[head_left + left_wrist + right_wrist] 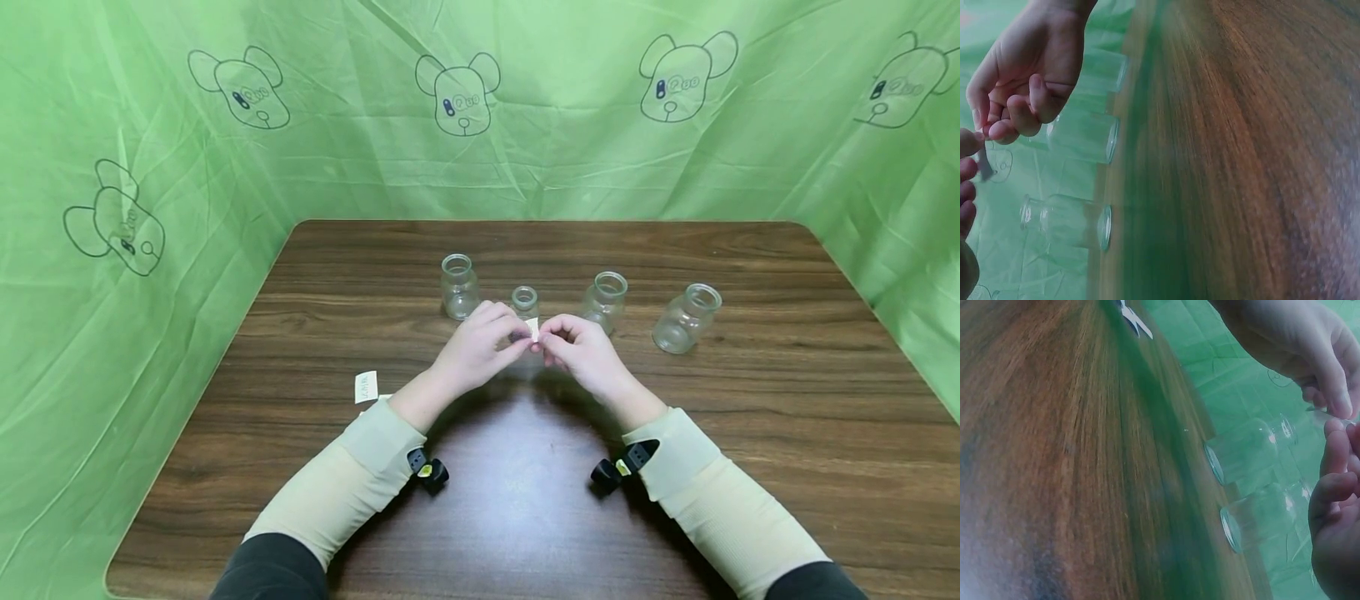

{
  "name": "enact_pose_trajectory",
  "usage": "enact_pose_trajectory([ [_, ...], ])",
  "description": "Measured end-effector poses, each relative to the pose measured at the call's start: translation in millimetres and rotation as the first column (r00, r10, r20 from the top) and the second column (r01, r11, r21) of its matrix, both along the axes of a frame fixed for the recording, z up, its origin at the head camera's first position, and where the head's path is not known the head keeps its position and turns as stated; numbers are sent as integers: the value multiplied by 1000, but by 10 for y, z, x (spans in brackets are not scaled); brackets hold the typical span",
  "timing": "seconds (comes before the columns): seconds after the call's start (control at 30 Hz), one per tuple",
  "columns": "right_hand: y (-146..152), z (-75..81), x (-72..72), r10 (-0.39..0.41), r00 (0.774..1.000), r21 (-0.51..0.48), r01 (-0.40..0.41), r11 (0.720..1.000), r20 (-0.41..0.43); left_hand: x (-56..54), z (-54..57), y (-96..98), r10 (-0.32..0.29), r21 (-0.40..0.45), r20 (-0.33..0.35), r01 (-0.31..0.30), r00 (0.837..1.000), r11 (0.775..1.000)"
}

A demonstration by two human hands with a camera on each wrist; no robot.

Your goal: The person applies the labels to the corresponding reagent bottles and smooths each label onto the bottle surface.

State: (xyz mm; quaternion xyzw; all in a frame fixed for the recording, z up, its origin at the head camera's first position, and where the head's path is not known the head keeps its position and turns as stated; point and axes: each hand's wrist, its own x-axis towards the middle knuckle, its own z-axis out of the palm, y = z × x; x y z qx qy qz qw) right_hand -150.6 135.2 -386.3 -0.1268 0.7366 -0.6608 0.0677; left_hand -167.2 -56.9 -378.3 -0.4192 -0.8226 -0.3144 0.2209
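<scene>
In the head view, a small white paper label (533,327) is pinched between the fingertips of my left hand (477,346) and my right hand (583,352). Both hands meet above the table, just in front of a small glass jar (525,296), whose lower part they hide. The left wrist view shows the label (985,164) hanging below the touching fingertips. A larger glass jar (458,292) stands behind my left hand. Another glass jar (609,292) is partly covered by my right hand, and a further glass jar (686,318) stands to its right.
A white label with writing (366,387) lies on the wooden table (300,467), left of my left forearm. Another white paper piece (385,397) shows partly beneath that sleeve. Green cloth (555,167) surrounds the table's back and sides.
</scene>
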Motion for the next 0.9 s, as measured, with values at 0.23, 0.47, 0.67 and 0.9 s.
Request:
enact_pose_trajectory([
  [0.23, 8, -6, 25, 21, 1000, -3, -21, 1000, -20, 32, 6, 17, 9, 46, 165, -16, 986, 999],
  [0.47, 15, -49, 17, 28, 999, 29, -27, 999, -44, 51, -3, 22, 32, 45, 190, -41, 981, 998],
  [0.67, 5, -49, 21, 20, 999, 37, -19, 999, -37, 58, -14, 16, 27, 49, 188, -37, 982, 998],
  [0.9, -2, -60, 22, 33, 999, 7, -33, 999, -41, 78, -8, 1, 19, 55, 192, -30, 981, 998],
])
